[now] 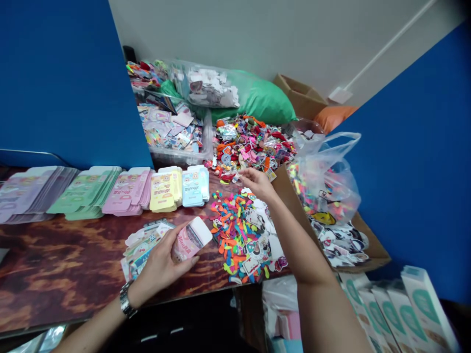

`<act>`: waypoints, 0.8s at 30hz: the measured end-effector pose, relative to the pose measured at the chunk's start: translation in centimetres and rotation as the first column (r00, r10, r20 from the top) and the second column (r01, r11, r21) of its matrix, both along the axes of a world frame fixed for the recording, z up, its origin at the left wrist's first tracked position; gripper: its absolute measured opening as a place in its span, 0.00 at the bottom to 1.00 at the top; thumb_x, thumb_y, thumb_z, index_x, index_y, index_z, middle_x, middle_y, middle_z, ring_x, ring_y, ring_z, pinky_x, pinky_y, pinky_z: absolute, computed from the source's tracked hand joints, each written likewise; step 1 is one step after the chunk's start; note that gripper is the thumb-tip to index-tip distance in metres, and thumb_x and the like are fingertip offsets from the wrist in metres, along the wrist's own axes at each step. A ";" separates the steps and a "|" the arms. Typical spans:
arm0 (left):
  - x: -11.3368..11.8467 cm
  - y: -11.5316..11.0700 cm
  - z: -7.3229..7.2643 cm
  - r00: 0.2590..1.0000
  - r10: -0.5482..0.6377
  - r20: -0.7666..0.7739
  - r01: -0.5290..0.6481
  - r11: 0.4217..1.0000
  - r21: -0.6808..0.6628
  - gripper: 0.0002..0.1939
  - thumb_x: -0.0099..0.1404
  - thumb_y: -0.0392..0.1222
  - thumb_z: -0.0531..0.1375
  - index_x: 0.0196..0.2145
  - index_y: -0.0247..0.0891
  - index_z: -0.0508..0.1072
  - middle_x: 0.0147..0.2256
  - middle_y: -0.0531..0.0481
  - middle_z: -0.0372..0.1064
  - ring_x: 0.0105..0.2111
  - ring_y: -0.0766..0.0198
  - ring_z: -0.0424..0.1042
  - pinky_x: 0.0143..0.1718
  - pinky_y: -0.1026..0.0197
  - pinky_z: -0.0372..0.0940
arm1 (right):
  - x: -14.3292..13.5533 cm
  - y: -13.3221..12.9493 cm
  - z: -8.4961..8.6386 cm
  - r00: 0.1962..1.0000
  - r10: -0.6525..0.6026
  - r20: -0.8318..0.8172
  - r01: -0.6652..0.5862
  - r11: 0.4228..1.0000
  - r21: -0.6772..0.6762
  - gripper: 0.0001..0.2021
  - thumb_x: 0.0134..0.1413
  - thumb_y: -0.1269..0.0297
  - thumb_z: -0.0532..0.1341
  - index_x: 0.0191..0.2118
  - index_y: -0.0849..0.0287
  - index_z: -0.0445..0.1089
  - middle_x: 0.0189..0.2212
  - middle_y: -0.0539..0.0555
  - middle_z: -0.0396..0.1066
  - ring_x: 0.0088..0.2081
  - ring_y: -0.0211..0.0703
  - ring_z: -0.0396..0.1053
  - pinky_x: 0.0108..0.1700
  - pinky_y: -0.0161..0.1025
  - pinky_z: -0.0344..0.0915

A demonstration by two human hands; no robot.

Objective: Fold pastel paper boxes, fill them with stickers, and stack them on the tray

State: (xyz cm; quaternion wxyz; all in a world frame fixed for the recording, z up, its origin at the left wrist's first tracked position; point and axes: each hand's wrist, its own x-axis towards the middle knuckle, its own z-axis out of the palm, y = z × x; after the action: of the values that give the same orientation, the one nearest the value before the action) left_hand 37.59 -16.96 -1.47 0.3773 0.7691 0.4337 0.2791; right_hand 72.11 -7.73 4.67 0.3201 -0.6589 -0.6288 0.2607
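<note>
My left hand (162,262) is wrapped round a small pink box (192,239) with its white flap up, above the front of the table. A watch circles that wrist. Beneath and beside this hand lies a pile of printed cards (142,245). My right hand (256,184) reaches to the near edge of a heap of small wrapped trinkets (250,142), fingertips pinched on a small item too tiny to name. Under my right forearm are a pile of bright rubbery pieces (231,225) and white stickers (263,220).
Purple, green, pink, yellow and blue flat packets (195,185) line the table's back left. Behind stand a clear bin of cards (172,130) and a green sack (268,98). At right are a cardboard box (371,245), a plastic bag (331,181) and, lower, white-green boxes (423,304).
</note>
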 end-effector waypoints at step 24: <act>-0.1 -0.1 0.0 0.997 0.081 -0.006 -0.078 0.972 0.221 0.37 0.62 0.47 0.63 0.65 0.40 0.53 0.59 0.41 0.63 0.56 0.53 0.67 0.57 0.52 0.63 | -6.2 -2.8 -0.2 0.809 0.110 0.577 -0.093 0.994 -0.059 0.15 0.69 0.64 0.50 0.53 0.59 0.70 0.48 0.56 0.74 0.47 0.39 0.72 0.49 0.33 0.66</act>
State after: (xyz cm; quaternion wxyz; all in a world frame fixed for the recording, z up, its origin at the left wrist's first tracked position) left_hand 37.49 -17.08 -1.43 0.2748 0.7905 0.4331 0.3347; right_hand 65.90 -10.51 4.43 0.0901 -0.6769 -0.7269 0.0732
